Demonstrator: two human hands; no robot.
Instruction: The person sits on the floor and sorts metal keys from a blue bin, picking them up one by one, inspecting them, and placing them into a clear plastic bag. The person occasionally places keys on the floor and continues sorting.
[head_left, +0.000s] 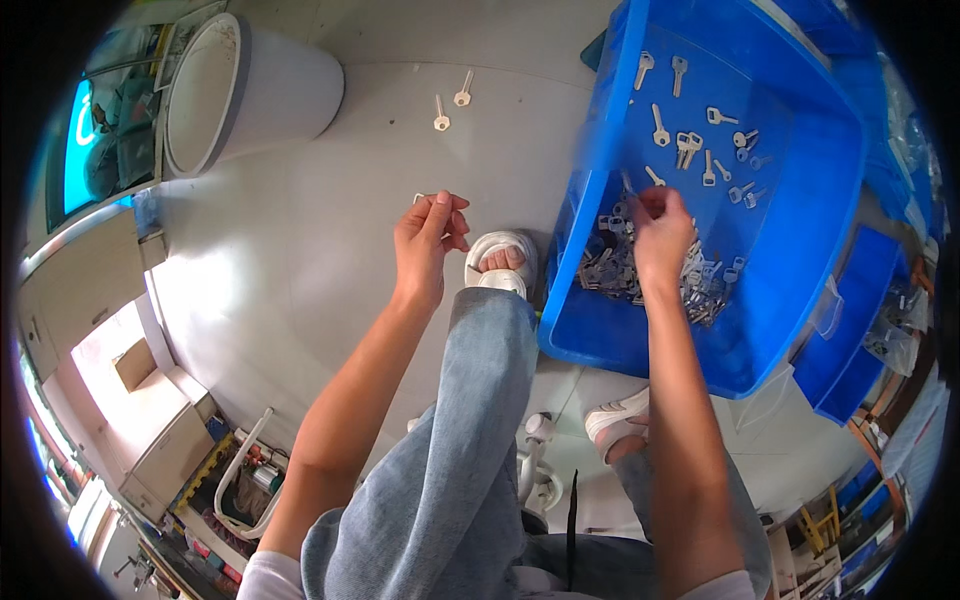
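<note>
My left hand (430, 240) is held above the floor left of the bin, thumb and fingers pinched together. The pale end of a key (418, 198) shows at its fingertips, mostly covered by them. Inside the large blue plastic bin (700, 365), my right hand (663, 235) is closed, with a blurred key (627, 184) at its fingertips. Below that hand lies a heap of metal keys (610, 270). Several loose keys (709, 168) are scattered over the bin's far part. Two keys (442, 114) (463, 90) lie on the floor beyond my left hand.
A pale round waste bin (300, 90) stands at the far left. My sandalled foot (500, 262) rests against the blue bin's left side. Right of it is another blue tray (860, 320) near clear plastic bags (895, 335). Cabinets (85, 265) line the left edge.
</note>
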